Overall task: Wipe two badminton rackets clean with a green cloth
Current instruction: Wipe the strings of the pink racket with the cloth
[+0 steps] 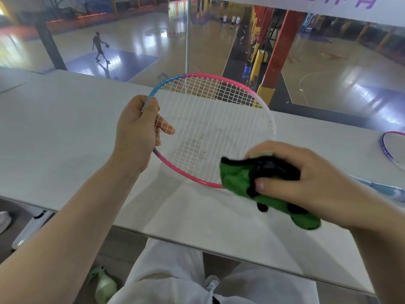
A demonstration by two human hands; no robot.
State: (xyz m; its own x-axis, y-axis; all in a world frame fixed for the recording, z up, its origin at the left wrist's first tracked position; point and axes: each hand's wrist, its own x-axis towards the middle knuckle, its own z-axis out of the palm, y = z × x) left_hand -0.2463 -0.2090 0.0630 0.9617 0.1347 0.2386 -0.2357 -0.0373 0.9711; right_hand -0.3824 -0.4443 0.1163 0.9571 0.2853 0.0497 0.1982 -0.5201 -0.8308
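A badminton racket with a pink, blue and white frame (pixel 210 76) and white strings is held above the white table (pixel 65 128). My left hand (pixel 138 132) grips the left side of its frame, thumb on top and fingers behind the strings. My right hand (pixel 306 181) holds the green cloth (pixel 235 178), which has black patches, bunched against the racket's lower right rim. A second racket with a purple frame (pixel 385 148) lies on the table at the far right, with its light blue shaft (pixel 377 185) partly hidden behind my right hand.
The table runs along a glass barrier with a metal post (pixel 188 34), overlooking sports courts where people play. Below the table's near edge are my white trousers (pixel 175 279), a white object (pixel 32 229) at left and a pale green bottle (pixel 105 286) on the floor.
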